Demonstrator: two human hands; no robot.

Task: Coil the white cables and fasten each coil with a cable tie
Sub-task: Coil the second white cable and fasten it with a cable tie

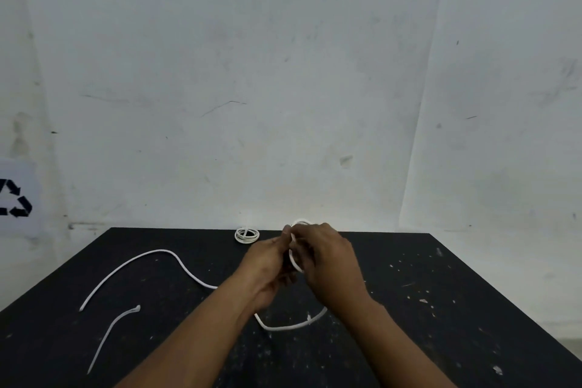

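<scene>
Coiling cable (154, 251): left hand (267, 261) is pinching the coil (295, 263), likely keeping loops from springing open, right hand (327, 253) is gripping it, loose length trailing left of both.

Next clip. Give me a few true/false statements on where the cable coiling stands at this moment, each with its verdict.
1. Both hands hold a partly wound coil above the table. True: the left hand and right hand grip the partly wound coil over the black table.
2. A small coil lies near the table's far edge. True.
3. The whole cable is wound up. False: a long loose stretch trails across the table to the left.
4. The loose cable tie lies right of the hands. False: the cable tie lies on the near left part of the table.
</scene>
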